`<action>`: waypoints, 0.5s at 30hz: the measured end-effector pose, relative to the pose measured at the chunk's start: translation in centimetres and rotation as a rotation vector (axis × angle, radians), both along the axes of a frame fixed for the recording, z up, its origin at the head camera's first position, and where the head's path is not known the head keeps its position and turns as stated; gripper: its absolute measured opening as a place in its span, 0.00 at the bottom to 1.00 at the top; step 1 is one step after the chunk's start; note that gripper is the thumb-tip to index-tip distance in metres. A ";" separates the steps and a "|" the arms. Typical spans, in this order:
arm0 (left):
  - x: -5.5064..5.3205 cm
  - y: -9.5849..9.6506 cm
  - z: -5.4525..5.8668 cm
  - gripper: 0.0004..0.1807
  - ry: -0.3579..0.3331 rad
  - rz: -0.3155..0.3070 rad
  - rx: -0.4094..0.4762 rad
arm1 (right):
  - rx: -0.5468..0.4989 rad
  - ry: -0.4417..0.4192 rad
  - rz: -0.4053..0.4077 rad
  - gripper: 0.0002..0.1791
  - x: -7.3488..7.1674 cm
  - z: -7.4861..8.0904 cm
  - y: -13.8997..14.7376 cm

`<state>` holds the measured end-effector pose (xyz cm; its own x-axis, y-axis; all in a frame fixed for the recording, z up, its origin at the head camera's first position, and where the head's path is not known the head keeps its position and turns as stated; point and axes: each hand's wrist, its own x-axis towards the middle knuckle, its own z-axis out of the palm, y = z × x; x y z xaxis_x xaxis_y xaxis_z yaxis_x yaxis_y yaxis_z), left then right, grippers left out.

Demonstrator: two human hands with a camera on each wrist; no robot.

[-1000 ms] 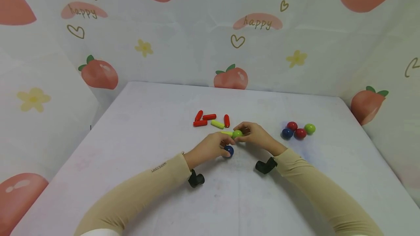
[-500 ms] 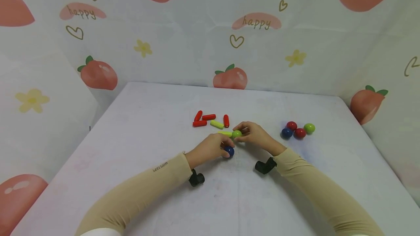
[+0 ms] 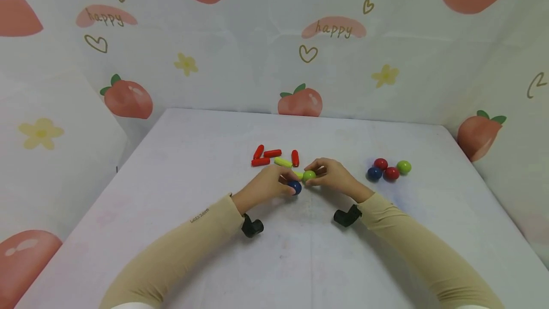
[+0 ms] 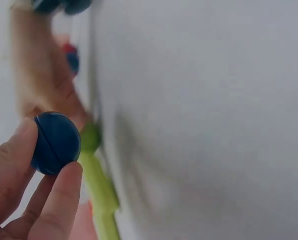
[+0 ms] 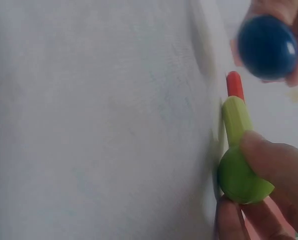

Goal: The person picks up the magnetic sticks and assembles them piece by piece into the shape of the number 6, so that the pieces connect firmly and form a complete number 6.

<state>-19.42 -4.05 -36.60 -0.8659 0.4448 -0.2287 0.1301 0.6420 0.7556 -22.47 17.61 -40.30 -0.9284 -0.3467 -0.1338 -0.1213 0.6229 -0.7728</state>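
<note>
Fruit-print backdrop (image 3: pixel 244 46) over a white table (image 3: pixel 291 271), with a left hand (image 3: pixel 268 182) and a right hand (image 3: pixel 336 179) close together.

The backdrop fills the top of the head view, the table the lower part; beige sleeves (image 3: pixel 184 249) reach in from the bottom corners, black wrist cameras (image 3: pixel 252 226) at their cuffs. Just below centre, the left hand has thumb and fingers bent around a dark blue ball (image 3: pixel 295 188), raised off the table. Beside it, the right hand pinches a lime green ball (image 3: pixel 309 176), which meets the end of a yellow stick (image 5: pixel 237 120). At right lie two red balls (image 3: pixel 391 174), a second blue ball (image 3: pixel 374 173) and a second green ball (image 3: pixel 403 167); near the centre, four red sticks (image 3: pixel 260 161) and another yellow stick (image 3: pixel 282 161).
</note>
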 end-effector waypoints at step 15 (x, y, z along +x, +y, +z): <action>-2.7 -3.4 0.2 0.16 0.034 0.208 -0.003 | 0.037 0.015 -0.006 0.20 0.2 0.3 0.3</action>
<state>-22.15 -7.45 -36.39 -0.9463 0.2554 -0.1984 0.0205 0.6597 0.7513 -22.31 17.89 -39.96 -0.9324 -0.3362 -0.1328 -0.1286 0.6518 -0.7474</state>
